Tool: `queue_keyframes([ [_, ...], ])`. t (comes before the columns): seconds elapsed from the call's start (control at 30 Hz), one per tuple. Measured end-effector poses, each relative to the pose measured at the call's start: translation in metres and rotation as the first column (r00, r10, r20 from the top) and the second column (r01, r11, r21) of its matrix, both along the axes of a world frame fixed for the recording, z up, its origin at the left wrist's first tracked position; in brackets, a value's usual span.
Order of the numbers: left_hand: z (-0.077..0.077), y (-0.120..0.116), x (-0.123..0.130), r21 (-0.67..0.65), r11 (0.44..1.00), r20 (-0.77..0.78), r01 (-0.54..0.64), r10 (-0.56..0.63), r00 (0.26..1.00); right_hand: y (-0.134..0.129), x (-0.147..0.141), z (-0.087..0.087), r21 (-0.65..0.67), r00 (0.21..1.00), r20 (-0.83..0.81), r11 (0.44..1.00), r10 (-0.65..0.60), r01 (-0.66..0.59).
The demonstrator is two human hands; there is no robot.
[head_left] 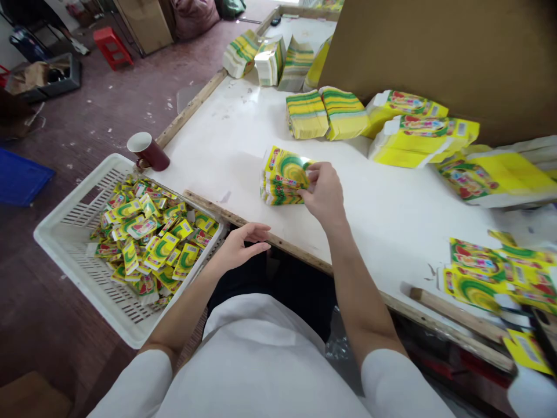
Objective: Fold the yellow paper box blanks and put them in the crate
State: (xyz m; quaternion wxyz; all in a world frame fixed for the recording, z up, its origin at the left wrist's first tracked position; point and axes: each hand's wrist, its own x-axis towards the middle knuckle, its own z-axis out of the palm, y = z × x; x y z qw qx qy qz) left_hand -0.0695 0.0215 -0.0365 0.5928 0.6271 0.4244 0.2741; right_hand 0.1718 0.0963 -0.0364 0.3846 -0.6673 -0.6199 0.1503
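Observation:
My right hand (325,194) pinches the right edge of a yellow-and-green printed carton (289,168) at the top of a small stack on the white table. The stack's lower cartons (281,196) show as layered edges beneath it. Near the table's front edge, my left hand (243,247) hovers with fingers stretched out and nothing in them. To its left a white plastic basket (78,212) holds a heap of small yellow-and-green cartons (152,238).
A dark red mug (150,154) stands at the table's left edge. Stacked flat cartons (307,113) line the back, with bundles (422,139) to the right. A large cardboard sheet (439,64) rises behind. Loose cartons (483,273) and a wooden strip (456,316) lie at right.

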Motion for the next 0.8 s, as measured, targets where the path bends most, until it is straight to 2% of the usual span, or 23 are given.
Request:
queue_keyframes([
  [0.07, -0.006, 0.002, 0.008, -0.06, 0.996, 0.152, -0.063, 0.071, 0.986, -0.019, -0.011, 0.01, 0.059, 0.996, -0.082, 0.998, 0.025, -0.02],
  [0.13, -0.01, 0.005, 0.02, -0.113, 0.973, 0.344, -0.202, 0.229, 0.911, -0.044, -0.029, 0.015, 0.08, 0.975, -0.173, 0.989, 0.14, -0.128],
  [0.17, -0.01, 0.007, 0.026, -0.15, 0.948, 0.439, -0.282, 0.319, 0.84, -0.057, -0.04, 0.016, 0.063, 0.944, -0.227, 0.971, 0.239, -0.231],
  [0.23, -0.005, 0.01, 0.037, -0.248, 0.883, 0.589, -0.397, 0.463, 0.663, -0.08, -0.063, 0.012, 0.012, 0.81, -0.423, 0.896, 0.407, -0.443],
  [0.3, 0.005, 0.012, 0.044, -0.347, 0.832, 0.675, -0.433, 0.542, 0.501, -0.097, -0.083, 0.006, 0.04, 0.658, -0.642, 0.874, 0.394, -0.484],
  [0.37, 0.014, 0.015, 0.046, -0.403, 0.794, 0.709, -0.455, 0.586, 0.394, -0.106, -0.099, 0.0, 0.075, 0.559, -0.748, 0.882, 0.358, -0.465],
  [0.47, 0.021, 0.014, 0.041, -0.425, 0.713, 0.69, -0.557, 0.654, 0.311, -0.11, -0.112, -0.003, 0.076, 0.534, -0.763, 0.872, 0.363, -0.483],
  [0.53, 0.017, 0.01, 0.036, -0.411, 0.68, 0.661, -0.607, 0.681, 0.316, -0.107, -0.113, -0.004, 0.053, 0.587, -0.719, 0.871, 0.373, -0.489],
  [0.57, 0.014, 0.009, 0.033, -0.393, 0.687, 0.65, -0.612, 0.678, 0.344, -0.104, -0.112, -0.004, 0.049, 0.629, -0.683, 0.882, 0.372, -0.469],
  [0.63, 0.003, 0.005, 0.028, -0.331, 0.728, 0.64, -0.601, 0.641, 0.424, -0.097, -0.107, -0.003, 0.07, 0.701, -0.622, 0.917, 0.349, -0.394],
  [0.7, -0.008, 0.003, 0.021, -0.243, 0.743, 0.599, -0.623, 0.62, 0.506, -0.09, -0.099, -0.001, 0.111, 0.748, -0.578, 0.939, 0.327, -0.325],
  [0.8, -0.012, 0.005, 0.0, -0.076, 0.756, 0.436, -0.65, 0.611, 0.66, -0.086, -0.082, 0.002, 0.162, 0.786, -0.497, 0.929, 0.368, -0.333],
])
